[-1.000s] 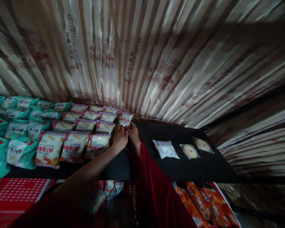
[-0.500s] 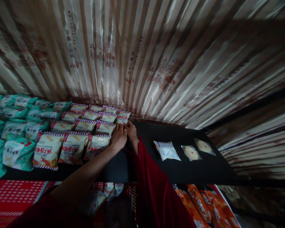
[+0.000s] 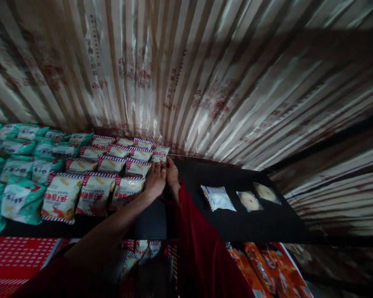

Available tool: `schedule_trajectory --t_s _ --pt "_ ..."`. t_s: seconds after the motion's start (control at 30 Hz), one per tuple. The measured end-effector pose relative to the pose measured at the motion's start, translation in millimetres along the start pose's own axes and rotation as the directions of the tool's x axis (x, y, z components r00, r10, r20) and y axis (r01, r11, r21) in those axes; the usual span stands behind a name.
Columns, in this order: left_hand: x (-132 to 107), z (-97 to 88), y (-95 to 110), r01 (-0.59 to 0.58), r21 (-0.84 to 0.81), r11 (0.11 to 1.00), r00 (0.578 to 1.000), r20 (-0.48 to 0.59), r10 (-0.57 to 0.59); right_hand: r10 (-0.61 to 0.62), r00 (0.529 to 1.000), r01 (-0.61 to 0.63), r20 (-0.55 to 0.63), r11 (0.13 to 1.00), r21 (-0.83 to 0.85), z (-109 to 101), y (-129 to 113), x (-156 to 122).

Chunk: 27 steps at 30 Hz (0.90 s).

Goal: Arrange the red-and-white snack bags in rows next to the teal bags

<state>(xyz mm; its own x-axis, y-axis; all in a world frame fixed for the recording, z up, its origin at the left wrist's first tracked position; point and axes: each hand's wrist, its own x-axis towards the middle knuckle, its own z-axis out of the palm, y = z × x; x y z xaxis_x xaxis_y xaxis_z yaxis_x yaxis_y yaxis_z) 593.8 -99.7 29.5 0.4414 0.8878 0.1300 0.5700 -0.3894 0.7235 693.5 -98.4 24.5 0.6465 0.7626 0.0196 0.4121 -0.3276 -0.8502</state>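
Note:
A cream snack bag [image 3: 160, 152] with a red, white and blue striped top edge stands at the back right end of rows of like bags, close to the curtain. My left hand [image 3: 156, 181] has its curled fingers against the bag's lower edge. At the bag's lower right side, my right hand [image 3: 172, 170] is closed on it, thumb near the left hand's fingertips. Part of the bag's bottom is hidden behind my fingers. A front-row bag [image 3: 126, 191] of the same kind stands just left of my left wrist.
Green snack bags [image 3: 23, 200] fill the left of the black shelf [image 3: 186, 219]. To the right lie a white packet [image 3: 218, 198] and two round wrapped pastries, one nearer [image 3: 249, 201]. Below are a red basket [image 3: 21, 254] and orange packets [image 3: 269, 265]. A striped curtain [image 3: 180, 82] hangs behind.
The bag at the back has shifted very slightly left, with my right hand's fingers moving slightly along its side. My left hand stays almost in place.

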Motion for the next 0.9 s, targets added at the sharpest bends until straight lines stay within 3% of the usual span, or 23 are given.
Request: schedule_trajectory --t_s 0.13,0.3,0.4,0.63,0.9 --pt "0.9 0.8 -1.5 -0.024 -0.006 1.000 1.000 0.006 0.024 -0.042 0.997 0.036 -0.069 0.995 -0.097 -1.9 2.4 -2.6" --pt "-1.3 -2.0 1.1 -0.030 -0.009 1.000 0.999 -0.016 0.030 -0.057 0.998 0.057 0.010 0.995 -0.085 -5.0 0.0 -9.8" --pt "-11.3 -3.6 4.1 -0.066 -0.018 0.998 0.997 -0.051 0.065 -0.039 0.998 0.034 -0.046 0.996 -0.086 -5.6 -2.2 -19.5" --pt "-55.8 -13.9 17.2 -0.068 -0.061 0.996 0.998 0.009 0.069 -0.082 0.992 0.060 -0.098 0.974 -0.218 -13.4 -1.9 -58.3" --pt "-118.6 -32.8 27.9 -0.032 -0.152 0.988 0.992 0.112 0.050 -0.142 0.974 0.134 -0.176 0.989 -0.060 -20.2 7.2 -124.6"
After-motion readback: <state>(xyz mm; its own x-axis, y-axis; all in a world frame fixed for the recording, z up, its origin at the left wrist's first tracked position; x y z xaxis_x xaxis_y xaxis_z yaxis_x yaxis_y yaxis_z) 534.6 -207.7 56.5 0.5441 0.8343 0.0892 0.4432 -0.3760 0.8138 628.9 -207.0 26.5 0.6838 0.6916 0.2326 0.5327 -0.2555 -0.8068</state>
